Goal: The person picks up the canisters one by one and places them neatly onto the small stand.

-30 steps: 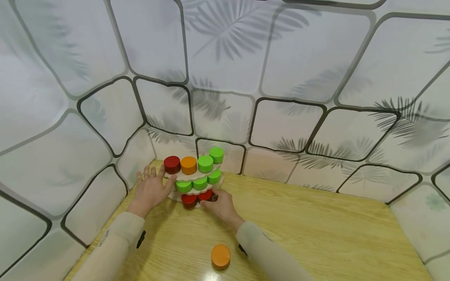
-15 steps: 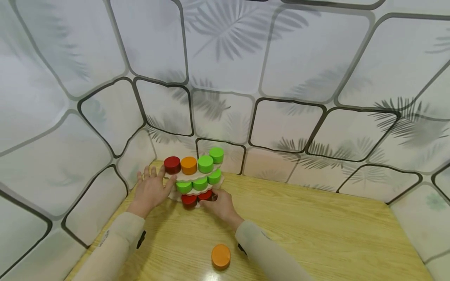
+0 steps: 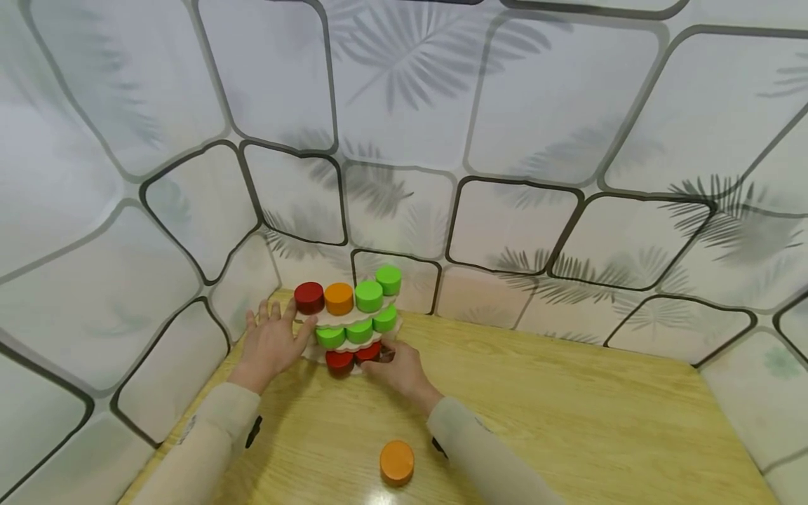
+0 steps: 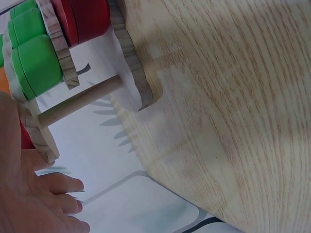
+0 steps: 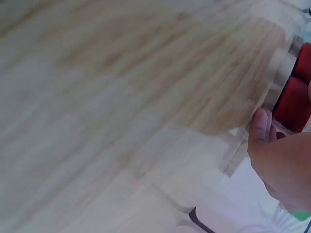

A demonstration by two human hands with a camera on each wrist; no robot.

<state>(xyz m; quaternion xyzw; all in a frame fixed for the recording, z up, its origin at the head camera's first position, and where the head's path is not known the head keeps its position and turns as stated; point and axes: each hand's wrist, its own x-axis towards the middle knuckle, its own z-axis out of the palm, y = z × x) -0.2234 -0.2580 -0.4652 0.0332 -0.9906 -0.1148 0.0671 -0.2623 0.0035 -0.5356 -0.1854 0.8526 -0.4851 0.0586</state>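
A three-tier wooden stand with wavy edges stands near the table's back left corner. Its top tier bears a dark red round block, an orange one and two green ones. Green round blocks line the middle tier. On the bottom tier sit red round blocks. My left hand, fingers extended, touches the stand's left side at the top tier. With curled fingers, my right hand holds a red block at the bottom tier's right end, mostly hidden by the fingers.
A loose orange round block lies on the wooden table nearer me, left of my right sleeve. Patterned walls rise close behind the stand and to its left.
Almost nothing differs. My right wrist and sleeve have shifted very slightly to the right; the left hand, stand and loose orange block keep their places.
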